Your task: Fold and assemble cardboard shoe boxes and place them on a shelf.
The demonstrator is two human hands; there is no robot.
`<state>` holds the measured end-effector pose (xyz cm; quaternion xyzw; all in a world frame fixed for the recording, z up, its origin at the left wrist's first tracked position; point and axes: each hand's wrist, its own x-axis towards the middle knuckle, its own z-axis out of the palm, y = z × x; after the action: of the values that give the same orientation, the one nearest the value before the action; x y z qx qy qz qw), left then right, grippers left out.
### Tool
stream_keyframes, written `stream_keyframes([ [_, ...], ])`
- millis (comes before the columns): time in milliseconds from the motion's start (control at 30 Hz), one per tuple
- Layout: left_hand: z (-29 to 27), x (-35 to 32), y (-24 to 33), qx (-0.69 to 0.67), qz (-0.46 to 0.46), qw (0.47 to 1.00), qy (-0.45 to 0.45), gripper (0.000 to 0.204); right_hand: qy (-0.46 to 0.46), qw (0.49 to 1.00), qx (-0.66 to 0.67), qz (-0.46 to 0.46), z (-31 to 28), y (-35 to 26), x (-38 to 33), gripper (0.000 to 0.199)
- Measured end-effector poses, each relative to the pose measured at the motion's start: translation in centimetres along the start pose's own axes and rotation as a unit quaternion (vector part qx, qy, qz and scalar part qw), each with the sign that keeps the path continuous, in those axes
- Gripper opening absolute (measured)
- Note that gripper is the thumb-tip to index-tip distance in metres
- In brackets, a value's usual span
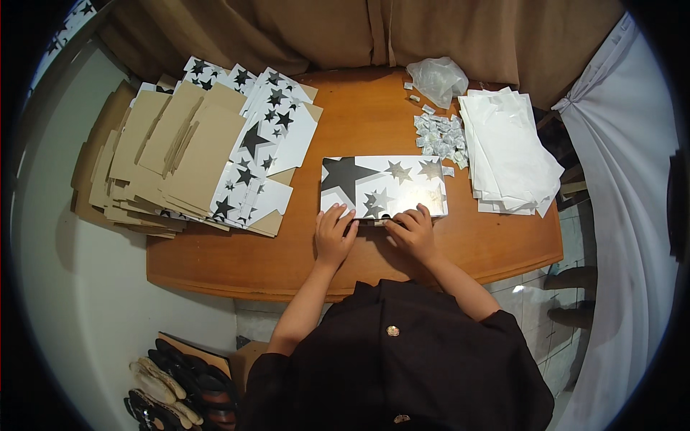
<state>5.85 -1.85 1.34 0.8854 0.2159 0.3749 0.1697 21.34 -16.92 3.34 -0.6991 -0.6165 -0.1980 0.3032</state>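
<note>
Left hand (pixel 334 235) and right hand (pixel 413 231), grip unclear, touch the starred box (pixel 384 185) just ahead; likely light, stiff card, best held by opposite sides.

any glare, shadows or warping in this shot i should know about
In the head view, glare pales the right half of the star-printed box; a soft shadow falls on the wooden table near the right hand; a bright reflection sits on the tiled floor; the table's front edge bows, and the picture's corners go black.
</note>
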Motion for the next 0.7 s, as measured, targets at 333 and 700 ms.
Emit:
stream_keyframes([
  [333, 0.0, -0.2, -0.3, 0.008, 0.01, 1.0, 0.008, 0.025, -0.008, 0.998, 0.023, -0.051, 0.3, 1.1, 0.0, 0.038],
  [700, 0.1, -0.2, -0.3, 0.01, 0.012, 1.0, 0.005, 0.025, 0.006, 0.999, 0.037, -0.029, 0.7, 1.0, 0.7, 0.039],
])
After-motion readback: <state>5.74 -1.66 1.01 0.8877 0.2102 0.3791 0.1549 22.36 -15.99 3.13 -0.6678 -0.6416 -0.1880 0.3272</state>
